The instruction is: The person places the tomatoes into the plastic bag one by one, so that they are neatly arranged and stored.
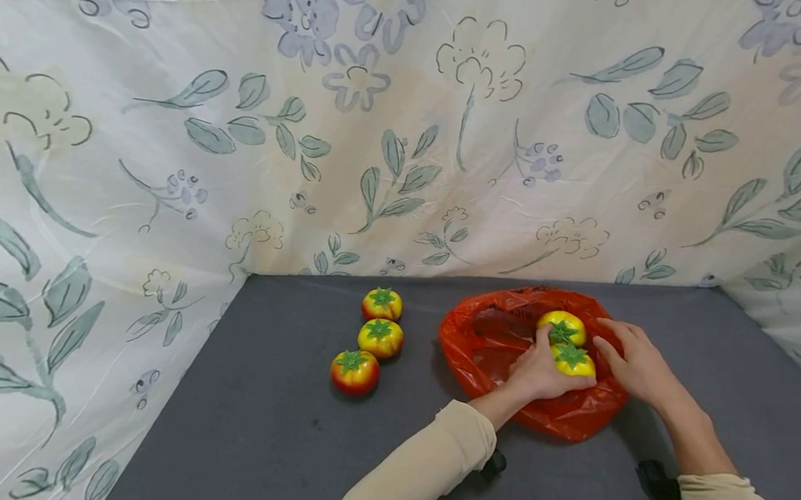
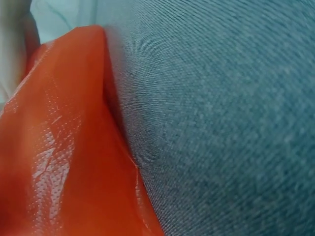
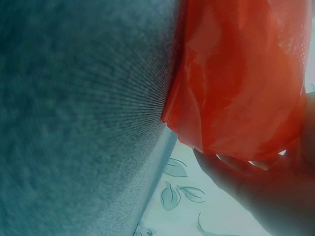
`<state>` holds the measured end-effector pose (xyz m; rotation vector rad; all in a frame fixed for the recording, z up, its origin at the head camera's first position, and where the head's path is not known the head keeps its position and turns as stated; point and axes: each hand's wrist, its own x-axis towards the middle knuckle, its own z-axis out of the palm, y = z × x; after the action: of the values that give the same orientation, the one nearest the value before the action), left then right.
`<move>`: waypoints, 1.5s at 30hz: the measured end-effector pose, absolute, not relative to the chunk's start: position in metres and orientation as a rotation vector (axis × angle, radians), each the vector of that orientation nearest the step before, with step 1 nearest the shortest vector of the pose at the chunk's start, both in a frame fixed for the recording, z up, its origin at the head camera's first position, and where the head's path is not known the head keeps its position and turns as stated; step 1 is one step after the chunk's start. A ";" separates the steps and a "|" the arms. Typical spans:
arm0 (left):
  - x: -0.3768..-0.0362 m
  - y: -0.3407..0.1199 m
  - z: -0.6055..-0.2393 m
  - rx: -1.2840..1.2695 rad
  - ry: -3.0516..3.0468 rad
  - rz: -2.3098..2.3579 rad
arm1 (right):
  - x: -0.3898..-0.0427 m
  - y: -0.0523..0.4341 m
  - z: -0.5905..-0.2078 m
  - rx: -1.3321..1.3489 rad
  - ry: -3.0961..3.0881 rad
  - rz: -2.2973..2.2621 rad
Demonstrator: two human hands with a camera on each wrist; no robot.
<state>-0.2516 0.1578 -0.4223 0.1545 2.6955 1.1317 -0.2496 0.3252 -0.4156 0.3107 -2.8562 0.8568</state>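
A red plastic bag (image 1: 466, 355) sits on the dark tabletop with its mouth spread wide. Two yellow tomato-like fruits with green leafy tops are inside, a far one (image 1: 563, 321) and a near one (image 1: 577, 366). Reaching over the bag's near rim, my left hand (image 1: 547, 375) holds the near fruit, thumb on its far left side and fingers along its near side. My right hand (image 1: 637, 361) grips the bag's right rim, the thumb towards the fruits. In the right wrist view its fingers (image 3: 231, 169) lie against the red plastic (image 3: 246, 88).
Left of the bag, three more red-and-yellow fruits stand in a slanting row: a far one (image 1: 382, 304), a middle one (image 1: 380, 338) and a near one (image 1: 355, 372). Flowered cloth (image 1: 409, 127) hangs behind the dark table (image 1: 254, 441) and along its sides.
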 end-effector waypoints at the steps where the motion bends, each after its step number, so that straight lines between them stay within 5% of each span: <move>1: -0.252 0.158 -0.422 0.155 2.707 1.123 | -0.250 0.325 -0.415 0.314 -2.854 0.855; 23: -0.254 0.144 -0.408 0.285 2.728 1.014 | -0.251 0.323 -0.411 0.332 -2.901 0.816; 45: -0.272 0.100 -0.364 0.420 2.617 1.445 | -0.248 0.326 -0.417 0.315 -2.923 0.797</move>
<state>-0.2724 0.0997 -0.3642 0.4202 2.6168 1.4451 -0.2475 0.3261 -0.4170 0.3147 -2.9232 0.7969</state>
